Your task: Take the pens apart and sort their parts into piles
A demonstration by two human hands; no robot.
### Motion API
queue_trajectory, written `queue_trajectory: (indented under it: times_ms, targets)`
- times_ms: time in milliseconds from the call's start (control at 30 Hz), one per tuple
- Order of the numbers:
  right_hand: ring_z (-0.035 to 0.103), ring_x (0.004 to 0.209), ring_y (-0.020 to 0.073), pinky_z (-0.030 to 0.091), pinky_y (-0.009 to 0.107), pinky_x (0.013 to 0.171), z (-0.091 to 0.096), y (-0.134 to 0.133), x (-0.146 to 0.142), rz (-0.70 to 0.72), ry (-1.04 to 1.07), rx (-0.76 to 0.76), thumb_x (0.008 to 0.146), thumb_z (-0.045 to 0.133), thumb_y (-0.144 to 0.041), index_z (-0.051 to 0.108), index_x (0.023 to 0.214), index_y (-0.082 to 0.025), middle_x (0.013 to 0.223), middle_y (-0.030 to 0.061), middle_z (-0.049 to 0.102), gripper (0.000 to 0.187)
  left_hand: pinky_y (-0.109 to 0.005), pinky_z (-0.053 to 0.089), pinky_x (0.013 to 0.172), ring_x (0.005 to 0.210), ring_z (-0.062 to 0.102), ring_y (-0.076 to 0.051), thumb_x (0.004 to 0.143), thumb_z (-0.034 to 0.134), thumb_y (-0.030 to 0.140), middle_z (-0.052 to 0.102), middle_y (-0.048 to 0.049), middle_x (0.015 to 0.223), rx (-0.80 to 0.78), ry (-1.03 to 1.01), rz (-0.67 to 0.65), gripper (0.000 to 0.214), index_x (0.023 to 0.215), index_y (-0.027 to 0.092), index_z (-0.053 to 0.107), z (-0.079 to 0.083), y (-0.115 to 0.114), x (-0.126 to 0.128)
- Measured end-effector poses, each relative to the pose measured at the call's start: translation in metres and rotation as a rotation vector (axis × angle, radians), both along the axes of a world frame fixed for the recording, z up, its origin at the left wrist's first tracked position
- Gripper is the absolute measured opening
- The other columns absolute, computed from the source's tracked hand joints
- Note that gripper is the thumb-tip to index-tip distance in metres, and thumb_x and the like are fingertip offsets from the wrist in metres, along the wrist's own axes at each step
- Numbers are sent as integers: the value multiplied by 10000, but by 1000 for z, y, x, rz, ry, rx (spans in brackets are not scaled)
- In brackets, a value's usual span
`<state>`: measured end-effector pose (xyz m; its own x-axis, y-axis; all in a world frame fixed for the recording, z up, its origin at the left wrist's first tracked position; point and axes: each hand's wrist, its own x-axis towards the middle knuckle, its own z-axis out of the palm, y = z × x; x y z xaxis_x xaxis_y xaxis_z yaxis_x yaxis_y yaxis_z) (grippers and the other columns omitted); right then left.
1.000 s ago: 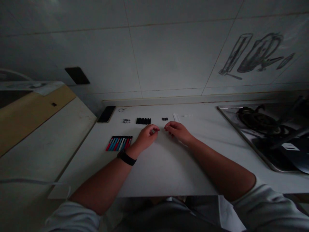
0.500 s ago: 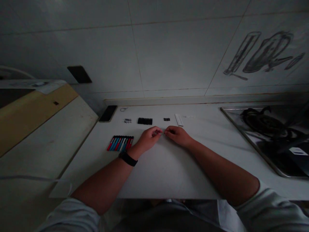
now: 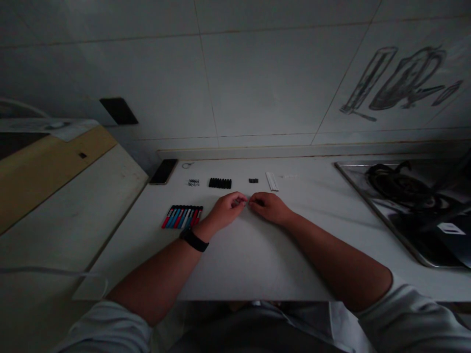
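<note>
Close together over the white counter (image 3: 253,260), my left hand (image 3: 228,207) and my right hand (image 3: 271,208) face each other with fingertips nearly touching. Both are closed in a pinch around something too small and dark to make out. Left of my left hand lies a row of red, blue and white pen barrels (image 3: 182,217) with black ends. Beyond the hands, a row of black caps (image 3: 220,183) sits beside small metal parts (image 3: 193,183). Small dark pieces (image 3: 253,181) and thin white tubes (image 3: 272,181) lie farther right, near tiny clear parts (image 3: 290,176).
A phone (image 3: 164,171) lies at the counter's back left, with a small ring-shaped item (image 3: 188,165) by it. A gas stove (image 3: 405,206) is set into the right side. A wooden-edged white panel (image 3: 84,176) stands at left; the tiled wall (image 3: 257,88) closes the back.
My fingertips have come very slightly closer together. The whole view has shifted a little; the laid-out parts stay in their places.
</note>
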<state>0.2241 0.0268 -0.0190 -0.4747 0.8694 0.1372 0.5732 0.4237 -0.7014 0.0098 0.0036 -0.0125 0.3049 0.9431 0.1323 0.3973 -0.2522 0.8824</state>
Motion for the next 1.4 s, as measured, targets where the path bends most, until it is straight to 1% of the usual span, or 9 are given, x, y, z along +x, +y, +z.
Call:
queue_trajectory:
  times_ms: [300,400,533,667,800,1167,1400]
  targets:
    - [563,705,161,361,283,663,-2,0,0,16,-5,36,911,607,-298,740,900,-216,796,31,680,158,-288,563,768,870,679,-162,928,604,200,735,-41,953,32,19,-15,138,1024,190,704,-1,1,-1]
    - [575,718,165,368,285,671,-3,1,0,12,3,29,908,613,-291,752,909,-221,806,34,692,156,-291,562,742,850,673,-170,930,597,212,733,-44,932,38,37,-21,142,1019,192,705,0,1,-1]
    - [578,723,168,370,288,674,-2,1,0,10,3,28,907,613,-291,757,914,-224,813,34,700,159,-273,541,684,802,654,-168,929,597,233,719,-38,886,29,62,-16,112,967,194,695,0,1,-1]
    - [577,720,170,374,293,674,-2,1,0,12,15,24,901,613,-288,754,902,-229,810,34,699,152,-268,526,716,801,644,-156,920,598,211,711,-25,885,42,62,-25,83,920,193,679,-1,2,-1]
    - [576,714,172,371,298,669,-3,0,0,4,20,22,901,613,-299,753,906,-226,811,39,700,159,-278,517,745,810,642,-155,921,584,205,707,-19,884,47,64,-39,86,917,195,669,-2,2,-1]
    - [581,721,166,376,291,676,-1,0,-1,8,-18,40,918,594,-302,739,912,-214,812,35,691,169,-270,498,738,794,635,-149,930,579,218,696,-9,871,62,61,-57,88,914,193,662,-3,2,-2]
    - [580,728,152,377,270,679,3,-1,-1,11,-47,42,918,603,-265,736,923,-195,812,25,688,151,-266,481,732,795,631,-148,918,581,205,694,-8,873,48,74,-48,82,910,191,661,-5,3,-2]
